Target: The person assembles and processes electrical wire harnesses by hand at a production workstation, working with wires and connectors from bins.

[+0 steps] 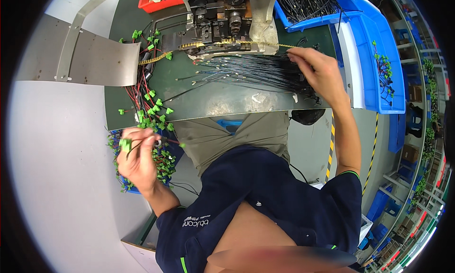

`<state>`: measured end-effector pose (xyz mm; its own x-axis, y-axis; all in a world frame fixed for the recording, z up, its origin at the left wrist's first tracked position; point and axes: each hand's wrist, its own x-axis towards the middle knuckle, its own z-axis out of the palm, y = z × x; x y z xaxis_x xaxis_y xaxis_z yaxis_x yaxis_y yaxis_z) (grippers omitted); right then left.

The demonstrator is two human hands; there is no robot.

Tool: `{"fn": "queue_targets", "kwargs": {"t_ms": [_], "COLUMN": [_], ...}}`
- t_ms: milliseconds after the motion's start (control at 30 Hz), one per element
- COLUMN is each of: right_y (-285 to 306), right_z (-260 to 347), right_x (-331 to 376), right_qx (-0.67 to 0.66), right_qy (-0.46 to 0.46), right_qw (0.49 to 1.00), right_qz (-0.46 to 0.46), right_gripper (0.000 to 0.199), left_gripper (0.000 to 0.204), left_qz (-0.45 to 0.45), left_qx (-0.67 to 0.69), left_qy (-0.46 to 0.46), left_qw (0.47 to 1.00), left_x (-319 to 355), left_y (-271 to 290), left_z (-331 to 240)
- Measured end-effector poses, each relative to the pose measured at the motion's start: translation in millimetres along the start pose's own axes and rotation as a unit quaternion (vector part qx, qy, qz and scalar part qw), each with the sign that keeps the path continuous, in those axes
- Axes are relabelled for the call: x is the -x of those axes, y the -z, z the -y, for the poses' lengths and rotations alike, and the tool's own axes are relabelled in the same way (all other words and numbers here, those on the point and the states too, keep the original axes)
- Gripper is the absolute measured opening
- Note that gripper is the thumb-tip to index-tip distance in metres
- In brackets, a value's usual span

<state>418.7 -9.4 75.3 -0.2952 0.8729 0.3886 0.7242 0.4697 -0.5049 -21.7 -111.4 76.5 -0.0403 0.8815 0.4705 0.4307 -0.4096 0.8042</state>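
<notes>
On the left, my left hand (138,160) is closed on a wire lead with a green connector (125,145). It is raised in front of the bench's left front corner and slightly blurred. My right hand (323,74) is over the right end of a bundle of black wires (256,73) lying on the bench. Its thumb and forefinger come together close to the end of a thin yellow metal strip (283,46). Whatever lies between those fingertips is too small to make out. The strip runs through a crimping press (227,28) behind the wires.
Red and black leads with green connectors (152,93) pile along the bench's left side. More leads fill a blue bin (133,190) below. A curved metal guard (109,59) stands at left. Blue trays (369,66) with wires and an orange-red bin (159,3) surround the green bench (222,103).
</notes>
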Motion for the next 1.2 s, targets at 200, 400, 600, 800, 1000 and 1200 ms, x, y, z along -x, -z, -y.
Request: {"fn": "queue_targets", "kwargs": {"t_ms": [200,400,600,800,1000,1200], "right_y": [37.1,65.1,73.3,29.6,-20.3,-56.6], "right_z": [-7.7,-15.0,8.0,55.0,62.3,79.0], "right_x": [-0.6,0.2,10.0,42.3,44.8,50.9], "right_qx": [-0.16,-0.226,-0.418,-0.418,-0.522,-0.509], "right_qy": [-0.062,-0.025,-0.002,-0.076,-0.071,-0.209], "right_qw": [0.977,0.949,0.87,0.896,0.845,0.835], "right_qz": [-0.124,-0.22,-0.263,-0.131,-0.09,-0.008], "right_gripper": [0.012,0.018,0.022,0.019,0.011,0.024], "left_gripper": [0.011,0.014,0.024,0.022,0.014,0.008], "left_qz": [0.022,-0.01,-0.059,-0.194,-0.358,-0.273], "left_qx": [0.105,0.125,0.211,0.095,-0.159,-0.101], "left_qy": [-0.026,-0.045,0.088,-0.063,-0.171,-0.166], "left_qw": [0.994,0.991,0.972,0.974,0.904,0.942], "left_x": [0.2,12.6,17.3,-12.0,-31.9,-20.5], "left_y": [18.1,3.6,-25.9,4.0,85.3,88.4], "left_z": [-16.7,-30.1,-47.4,-33.6,-53.3,-79.1]}}
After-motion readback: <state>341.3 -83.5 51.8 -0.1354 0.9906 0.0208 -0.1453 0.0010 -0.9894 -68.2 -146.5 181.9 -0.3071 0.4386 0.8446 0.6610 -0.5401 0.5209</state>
